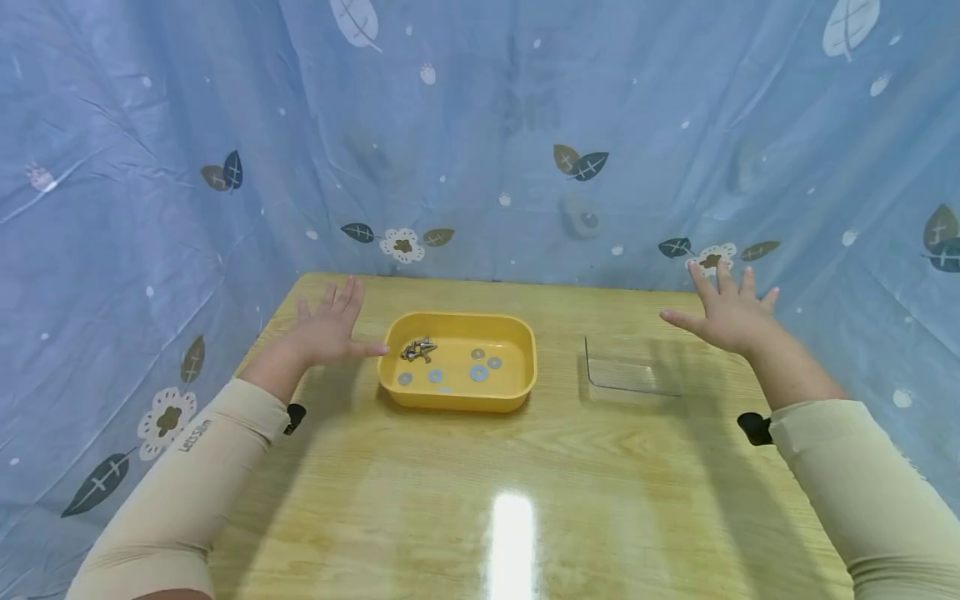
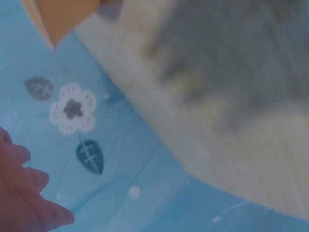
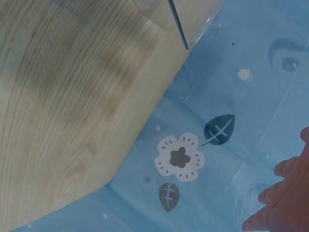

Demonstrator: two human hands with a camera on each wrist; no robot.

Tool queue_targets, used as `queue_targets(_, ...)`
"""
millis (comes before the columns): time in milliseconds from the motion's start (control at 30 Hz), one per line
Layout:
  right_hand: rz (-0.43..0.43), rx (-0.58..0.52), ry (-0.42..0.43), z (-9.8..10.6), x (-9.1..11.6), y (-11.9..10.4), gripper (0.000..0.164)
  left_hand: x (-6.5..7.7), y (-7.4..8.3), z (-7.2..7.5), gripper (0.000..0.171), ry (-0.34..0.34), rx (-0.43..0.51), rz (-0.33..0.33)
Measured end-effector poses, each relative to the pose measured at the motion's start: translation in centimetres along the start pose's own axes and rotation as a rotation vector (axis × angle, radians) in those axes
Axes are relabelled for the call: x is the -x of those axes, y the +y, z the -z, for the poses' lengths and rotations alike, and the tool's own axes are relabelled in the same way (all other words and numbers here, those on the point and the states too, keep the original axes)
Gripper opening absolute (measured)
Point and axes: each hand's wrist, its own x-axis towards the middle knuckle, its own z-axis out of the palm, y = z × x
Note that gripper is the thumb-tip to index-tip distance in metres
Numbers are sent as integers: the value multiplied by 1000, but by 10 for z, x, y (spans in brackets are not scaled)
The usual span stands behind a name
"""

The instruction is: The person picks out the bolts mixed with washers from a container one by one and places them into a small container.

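Observation:
My left hand (image 1: pixel 327 327) is held with fingers spread just left of the yellow tray (image 1: pixel 457 402), its thumb tip at the tray's left rim in the head view; whether it touches cannot be told. Inside the tray lie a small heap of screws (image 1: pixel 417 349) and several flat washers (image 1: pixel 478 373). My right hand (image 1: pixel 729 317) is spread with nothing in it, to the right of and beyond a clear transparent box (image 1: pixel 630 377). In the wrist views only part of the left hand (image 2: pixel 24 193) and of the right hand (image 3: pixel 285 203) shows.
A wooden table (image 1: pixel 420 500) carries the tray and the box. Blue patterned curtain (image 1: pixel 480 150) hangs behind the table and along both sides. Dark wrist-camera mounts (image 1: pixel 754 428) stick out from the sleeves. A bright reflection lies on the table's front part.

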Motion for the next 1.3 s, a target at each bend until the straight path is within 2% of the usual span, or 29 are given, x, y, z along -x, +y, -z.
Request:
queue_targets(200, 4, -2, -5, -3, 0, -1, 100, 2, 9, -22, 122, -64, 39, -18)
queue_targets(400, 15, -2, -3, -4, -2, 0, 99, 0, 14, -35, 124, -82, 43, -31)
queue_targets(667, 30, 18, 14, 2, -8, -3, 99, 0, 17, -42, 118, -107, 16, -43)
queue_targets(867, 43, 15, 11, 6, -14, -11, 99, 1, 16, -45, 120, -97, 0, -49)
queue_targets(1033, 49, 10, 3, 3, -17, -14, 100, -1, 18, -45, 119, -90, -2, -45)
queue_targets(1300, 51, -5, -17, -3, -11, -10, 98, -4, 23, -50, 116, -100, 13, -48)
